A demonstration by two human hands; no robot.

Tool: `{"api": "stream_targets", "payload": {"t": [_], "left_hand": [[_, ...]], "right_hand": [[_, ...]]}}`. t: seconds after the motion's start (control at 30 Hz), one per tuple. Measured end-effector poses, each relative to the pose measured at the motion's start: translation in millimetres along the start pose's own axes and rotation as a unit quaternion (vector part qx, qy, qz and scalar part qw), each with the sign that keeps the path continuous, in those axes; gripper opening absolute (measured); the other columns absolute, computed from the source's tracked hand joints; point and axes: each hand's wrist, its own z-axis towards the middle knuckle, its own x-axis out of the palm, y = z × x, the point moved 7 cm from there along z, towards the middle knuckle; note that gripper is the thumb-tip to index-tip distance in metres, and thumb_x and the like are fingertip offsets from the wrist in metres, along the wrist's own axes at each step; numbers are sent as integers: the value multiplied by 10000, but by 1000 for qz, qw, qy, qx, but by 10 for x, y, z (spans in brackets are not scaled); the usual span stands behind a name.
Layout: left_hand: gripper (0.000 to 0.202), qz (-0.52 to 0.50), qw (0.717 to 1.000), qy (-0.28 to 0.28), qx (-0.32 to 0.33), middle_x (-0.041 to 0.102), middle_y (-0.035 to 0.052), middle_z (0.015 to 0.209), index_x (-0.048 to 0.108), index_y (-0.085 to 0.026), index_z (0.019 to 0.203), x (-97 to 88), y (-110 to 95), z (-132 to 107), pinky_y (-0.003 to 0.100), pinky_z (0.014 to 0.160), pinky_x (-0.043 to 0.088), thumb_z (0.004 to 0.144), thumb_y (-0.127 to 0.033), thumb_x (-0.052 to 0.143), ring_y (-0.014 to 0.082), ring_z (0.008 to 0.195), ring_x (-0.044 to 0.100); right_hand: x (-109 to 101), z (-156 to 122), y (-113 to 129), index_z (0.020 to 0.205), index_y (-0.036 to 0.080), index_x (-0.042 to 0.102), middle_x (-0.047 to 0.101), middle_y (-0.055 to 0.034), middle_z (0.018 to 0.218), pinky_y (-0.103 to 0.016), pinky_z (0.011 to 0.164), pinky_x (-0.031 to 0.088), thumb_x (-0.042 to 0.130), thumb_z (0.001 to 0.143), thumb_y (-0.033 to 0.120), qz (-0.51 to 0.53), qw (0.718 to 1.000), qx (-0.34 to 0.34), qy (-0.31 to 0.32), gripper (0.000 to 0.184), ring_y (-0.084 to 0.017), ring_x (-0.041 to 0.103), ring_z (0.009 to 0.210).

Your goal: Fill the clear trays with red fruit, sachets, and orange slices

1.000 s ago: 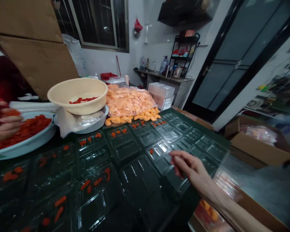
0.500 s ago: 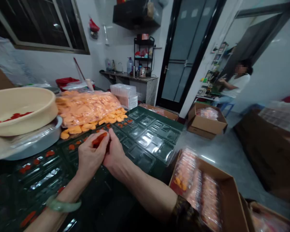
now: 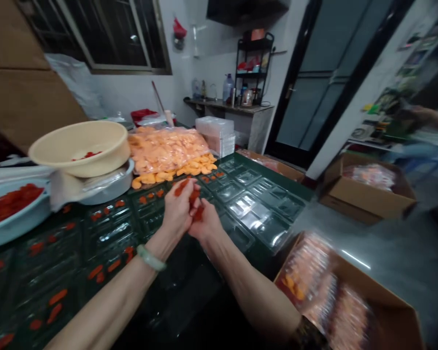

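Dark green and crowded, the desk (image 3: 302, 194) is tiled with clear compartment trays (image 3: 251, 211), with a cream bowl (image 3: 80, 146) and a bag of orange pieces (image 3: 166, 148) at its far side. Both hands meet above the middle trays. The left hand (image 3: 178, 211) is curled shut on red pieces (image 3: 184, 186), and the right hand (image 3: 207, 227), pressed against it, cups more of them in bent fingers.
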Motion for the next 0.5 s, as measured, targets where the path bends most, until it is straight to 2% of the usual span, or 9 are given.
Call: {"api": "stream_targets", "payload": {"t": [0.07,0.27,0.37,0.5], "left_hand": [[82,-21,999,20,-45,597,1,675,576,-146,850,37,47,42,155,296,194,786,-197,582,29,339,377],[123,-47,980,108,-159,587,22,646,561,-120,870,50,188,51,141,279,189,784,-206,582,39,325,380],[141,-41,978,127,-158,567,12,624,577,-118,848,20,182,55,141,284,201,762,-222,620,35,331,388],[200,-18,981,130,-141,608,40,743,602,-135,899,-57,105,74,150,315,259,734,-231,662,54,408,485]], "right_hand": [[-32,52,-57,464,182,263,294,49,346,-191,542,392,169,911,148,31,999,43,9,458,-81,334,370],[-169,112,-99,590,179,479,492,18,432,-247,504,412,333,903,234,53,988,139,36,349,-128,476,434],[-275,125,-36,640,178,507,532,3,461,-235,452,395,355,909,265,1,987,158,42,321,-142,510,443],[-464,179,202,723,118,572,608,-47,593,-169,425,376,448,773,37,-90,978,181,55,156,-101,540,487]]}}
